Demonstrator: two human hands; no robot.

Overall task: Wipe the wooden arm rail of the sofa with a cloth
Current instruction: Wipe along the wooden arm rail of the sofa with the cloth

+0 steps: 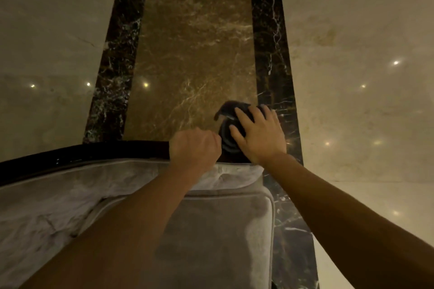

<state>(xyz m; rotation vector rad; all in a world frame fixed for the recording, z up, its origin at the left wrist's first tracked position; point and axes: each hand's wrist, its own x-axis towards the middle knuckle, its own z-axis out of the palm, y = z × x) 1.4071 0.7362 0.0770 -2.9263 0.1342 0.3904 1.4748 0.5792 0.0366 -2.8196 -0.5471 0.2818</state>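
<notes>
The sofa's dark glossy wooden rail (98,150) curves from the left edge toward the centre and ends in a rounded scroll (227,141). My left hand (194,146) is closed in a fist around the rail just left of that scroll. My right hand (258,134) lies flat with fingers spread on a dark cloth (231,109), pressing it over the scroll end. The cloth bunches out beyond my fingertips. Part of the scroll is hidden under the cloth and my hand.
Below the rail lie the sofa's grey velvet upholstery (70,195) and a grey seat cushion (218,230). Beyond it is polished marble floor: a brown panel (192,54) framed by black veined strips (270,42), and beige tiles (352,77) at both sides.
</notes>
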